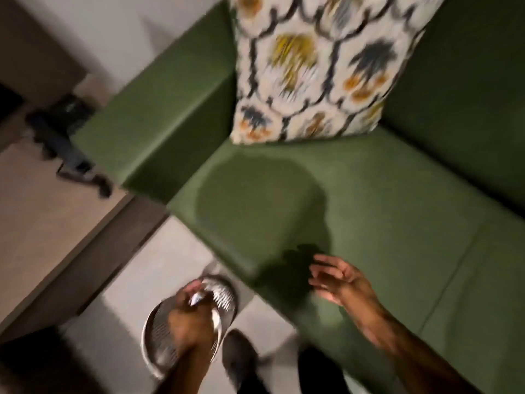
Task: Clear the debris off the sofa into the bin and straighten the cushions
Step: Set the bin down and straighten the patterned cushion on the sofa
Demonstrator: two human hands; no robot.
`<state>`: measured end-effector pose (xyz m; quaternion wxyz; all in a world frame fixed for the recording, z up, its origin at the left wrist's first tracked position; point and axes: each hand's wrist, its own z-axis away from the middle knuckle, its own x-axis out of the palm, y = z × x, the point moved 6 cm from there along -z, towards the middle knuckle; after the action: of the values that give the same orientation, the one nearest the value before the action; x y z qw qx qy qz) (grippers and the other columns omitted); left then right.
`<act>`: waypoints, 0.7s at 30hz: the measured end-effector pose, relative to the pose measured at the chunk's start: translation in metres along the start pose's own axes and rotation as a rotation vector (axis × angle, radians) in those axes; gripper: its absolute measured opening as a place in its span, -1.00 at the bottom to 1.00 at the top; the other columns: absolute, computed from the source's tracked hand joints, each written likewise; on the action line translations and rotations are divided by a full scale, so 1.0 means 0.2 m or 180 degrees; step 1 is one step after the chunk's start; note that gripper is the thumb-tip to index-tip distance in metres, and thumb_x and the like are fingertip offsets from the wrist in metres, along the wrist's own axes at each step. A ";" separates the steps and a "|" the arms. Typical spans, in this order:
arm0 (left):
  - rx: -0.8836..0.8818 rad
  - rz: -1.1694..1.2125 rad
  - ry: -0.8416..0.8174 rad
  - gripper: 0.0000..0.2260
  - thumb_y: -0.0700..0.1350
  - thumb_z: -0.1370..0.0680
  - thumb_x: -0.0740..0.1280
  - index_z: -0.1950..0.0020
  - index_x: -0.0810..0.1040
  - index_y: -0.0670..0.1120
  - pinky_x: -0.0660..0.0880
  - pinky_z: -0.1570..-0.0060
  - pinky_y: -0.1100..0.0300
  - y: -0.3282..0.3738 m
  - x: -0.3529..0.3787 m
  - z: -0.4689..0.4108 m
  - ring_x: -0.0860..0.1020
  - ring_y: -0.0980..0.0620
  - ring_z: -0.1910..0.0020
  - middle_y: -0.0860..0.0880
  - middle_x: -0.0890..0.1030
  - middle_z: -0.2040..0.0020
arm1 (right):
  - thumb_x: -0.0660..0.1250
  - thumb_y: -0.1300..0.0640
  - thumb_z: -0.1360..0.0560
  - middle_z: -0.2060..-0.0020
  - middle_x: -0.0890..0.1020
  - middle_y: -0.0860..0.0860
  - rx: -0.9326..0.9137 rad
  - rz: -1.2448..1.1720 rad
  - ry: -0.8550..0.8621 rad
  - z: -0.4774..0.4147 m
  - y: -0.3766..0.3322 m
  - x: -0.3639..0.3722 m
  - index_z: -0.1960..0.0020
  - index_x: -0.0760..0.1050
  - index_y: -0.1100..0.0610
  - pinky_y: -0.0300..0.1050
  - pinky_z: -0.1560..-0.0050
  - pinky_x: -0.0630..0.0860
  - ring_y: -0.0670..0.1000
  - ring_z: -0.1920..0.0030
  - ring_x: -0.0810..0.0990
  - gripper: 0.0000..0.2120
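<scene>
Sofa (369, 200) green, seat bare in view, front-left corner toward viewer; long axis runs lower left to upper right. Patterned cushion (315, 66) upright in back-left corner, leaning against backrest beside armrest (159, 120). Bin (190, 317), metal mesh, on floor (159, 260) just off seat's front-left corner. Left hand (190, 314) over bin mouth, fingers closed on small shiny scrap (197, 298); blurred. Right hand (338, 280) above seat front edge, fingers spread, holding nothing. Shoe (238, 356) beside bin.
</scene>
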<state>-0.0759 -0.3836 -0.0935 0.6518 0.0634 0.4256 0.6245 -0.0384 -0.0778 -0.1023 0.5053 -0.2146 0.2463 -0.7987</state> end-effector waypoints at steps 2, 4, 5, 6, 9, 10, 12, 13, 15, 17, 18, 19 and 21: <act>0.0808 0.0197 0.0017 -0.68 -0.38 -0.49 0.41 -0.11 0.59 -0.02 0.62 0.14 0.40 0.38 0.10 -0.02 0.69 -0.12 0.10 -0.18 0.69 -0.10 | 0.48 0.45 -0.38 -0.12 0.61 0.11 -0.0942 -0.0014 0.0484 -0.09 -0.46 -0.15 -0.30 0.48 0.15 -0.01 -0.05 0.65 0.02 0.01 0.65 -0.47; 0.1720 0.0189 -0.0474 -0.54 -0.35 -0.50 0.44 -0.35 0.46 -0.09 0.57 -0.25 0.18 0.90 0.33 -0.01 0.60 -0.08 -0.21 -0.16 0.53 -0.37 | 0.58 0.32 -0.31 -0.32 0.45 0.05 -0.1604 -0.0096 0.0759 -0.16 -0.91 -0.28 -0.46 0.31 0.07 -0.03 -0.16 0.60 0.02 -0.22 0.53 -0.20; 0.1990 0.0239 -0.0712 -0.40 -0.30 -0.51 0.44 -0.49 0.31 -0.10 0.47 -0.40 0.00 1.13 0.43 0.00 0.49 -0.10 -0.37 -0.14 0.39 -0.50 | 0.63 0.21 -0.28 -0.43 0.37 0.04 -0.1796 0.0004 0.0799 -0.20 -1.11 -0.31 -0.53 0.21 0.02 -0.03 -0.26 0.55 0.02 -0.34 0.45 -0.05; 0.2162 0.0194 -0.0887 -0.27 -0.21 -0.51 0.47 -0.57 0.16 -0.08 0.37 -0.48 -0.08 1.34 0.52 -0.02 0.38 -0.07 -0.47 -0.10 0.26 -0.57 | 0.67 0.08 -0.24 -0.52 0.28 0.04 -0.1907 0.0252 0.0814 -0.26 -1.29 -0.33 -0.58 0.12 -0.01 0.00 -0.38 0.45 0.03 -0.45 0.36 0.08; 0.2390 0.0219 -0.1312 -0.13 -0.05 -0.50 0.48 -0.62 -0.04 0.01 0.44 -0.40 0.12 1.82 0.74 -0.05 0.44 0.14 -0.42 0.05 0.34 -0.54 | 0.71 -0.09 -0.10 -0.57 0.28 0.03 -0.2017 0.0830 0.0417 -0.41 -1.62 -0.23 -0.62 -0.01 -0.02 0.03 -0.52 0.29 -0.02 -0.52 0.31 0.31; 0.2380 0.0304 -0.1507 -0.15 -0.06 -0.51 0.48 -0.61 -0.01 0.03 0.52 -0.25 0.25 1.92 0.81 -0.07 0.53 0.24 -0.30 0.11 0.44 -0.46 | 0.71 -0.08 -0.09 -0.53 0.37 0.02 -0.2047 0.0924 0.0298 -0.44 -1.67 -0.18 -0.61 0.00 0.01 0.02 -0.50 0.33 -0.03 -0.48 0.38 0.30; 0.2280 0.0171 -0.1756 -0.20 0.00 -0.48 0.50 -0.59 0.09 0.11 0.55 -0.02 0.34 1.98 0.87 -0.10 0.59 0.29 -0.18 0.17 0.55 -0.37 | 0.68 -0.12 -0.13 -0.41 0.52 -0.02 -0.2166 0.1217 0.0438 -0.47 -1.68 -0.16 -0.56 0.10 0.03 -0.03 -0.43 0.41 -0.02 -0.37 0.51 0.17; 0.2268 -0.0011 -0.1870 -0.21 0.06 -0.45 0.52 -0.57 0.15 0.14 0.54 -0.02 0.31 1.98 0.90 -0.10 0.59 0.25 -0.20 0.17 0.56 -0.37 | 0.64 -0.15 -0.18 -0.36 0.56 -0.02 -0.2239 0.1342 0.0603 -0.47 -1.66 -0.21 -0.52 0.15 0.03 -0.06 -0.39 0.44 0.00 -0.33 0.54 0.07; 0.2349 -0.0315 -0.2107 -0.23 0.15 -0.39 0.54 -0.52 0.26 0.16 0.59 -0.02 0.27 1.96 0.96 -0.05 0.62 0.20 -0.21 0.20 0.61 -0.32 | 0.59 -0.12 -0.30 -0.31 0.58 0.02 -0.2389 0.1403 0.0834 -0.42 -1.56 -0.35 -0.44 0.21 0.08 -0.02 -0.33 0.47 0.05 -0.31 0.56 -0.12; 0.2458 -0.0477 -0.2286 -0.26 0.18 -0.36 0.55 -0.48 0.33 0.19 0.61 -0.05 0.24 1.95 1.05 0.03 0.63 0.20 -0.22 0.21 0.62 -0.30 | 0.56 -0.10 -0.37 -0.27 0.60 0.02 -0.2570 0.1236 0.1009 -0.34 -1.43 -0.51 -0.37 0.23 0.12 -0.01 -0.27 0.50 0.02 -0.25 0.59 -0.25; 0.2482 -0.0552 -0.2439 -0.26 0.18 -0.35 0.55 -0.48 0.34 0.21 0.59 -0.11 0.20 1.94 1.14 0.10 0.62 0.18 -0.25 0.20 0.62 -0.31 | 0.54 -0.12 -0.38 -0.23 0.61 -0.01 -0.2665 0.1128 0.1259 -0.27 -1.36 -0.62 -0.33 0.24 0.09 -0.06 -0.21 0.51 -0.03 -0.20 0.59 -0.30; 0.2498 -0.0601 -0.2617 -0.25 0.20 -0.34 0.55 -0.48 0.34 0.21 0.59 -0.13 0.19 1.92 1.22 0.17 0.61 0.18 -0.26 0.20 0.61 -0.32 | 0.52 -0.16 -0.39 -0.19 0.61 -0.05 -0.2739 0.1044 0.1555 -0.21 -1.29 -0.72 -0.31 0.25 0.04 -0.14 -0.13 0.50 -0.10 -0.15 0.59 -0.33; 0.2561 -0.0779 -0.2890 -0.18 0.23 -0.31 0.56 -0.51 0.30 0.20 0.55 -0.19 0.23 1.85 1.39 0.32 0.57 0.23 -0.29 0.23 0.58 -0.34 | 0.47 -0.25 -0.39 -0.14 0.59 -0.12 -0.2745 0.0907 0.1992 -0.08 -1.17 -0.89 -0.32 0.21 -0.05 -0.25 0.01 0.45 -0.18 -0.08 0.56 -0.32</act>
<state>-0.3566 -0.0344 0.0418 0.7598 0.5143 0.3121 0.2465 -0.1412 0.1730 0.0101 0.3774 -0.1190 0.7163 -0.5747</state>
